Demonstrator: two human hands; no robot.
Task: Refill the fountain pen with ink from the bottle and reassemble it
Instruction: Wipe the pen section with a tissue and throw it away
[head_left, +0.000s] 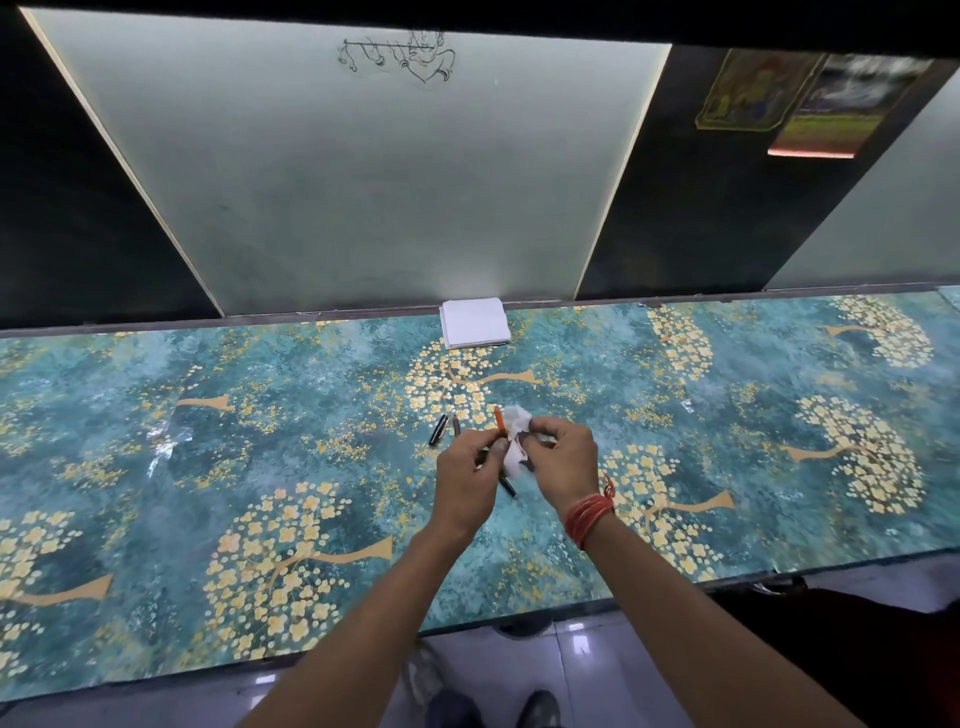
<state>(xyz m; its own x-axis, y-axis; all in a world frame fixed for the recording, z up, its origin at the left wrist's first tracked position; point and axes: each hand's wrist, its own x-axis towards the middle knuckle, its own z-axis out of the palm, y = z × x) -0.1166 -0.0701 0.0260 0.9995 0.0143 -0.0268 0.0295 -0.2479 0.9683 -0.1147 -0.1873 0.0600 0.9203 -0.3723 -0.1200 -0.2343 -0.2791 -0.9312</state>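
Note:
My left hand is closed around a thin orange pen part that sticks up past its fingers. My right hand pinches a crumpled white tissue against that part. Three dark pen pieces lie on the table: a black one and a brownish one just beyond my left hand, and another black piece under and between my hands. No ink bottle is in view.
The table wears a teal cloth with gold flower trees. A stack of white paper lies at the back edge against the wall. The table's front edge runs below my forearms, with floor and shoes beneath.

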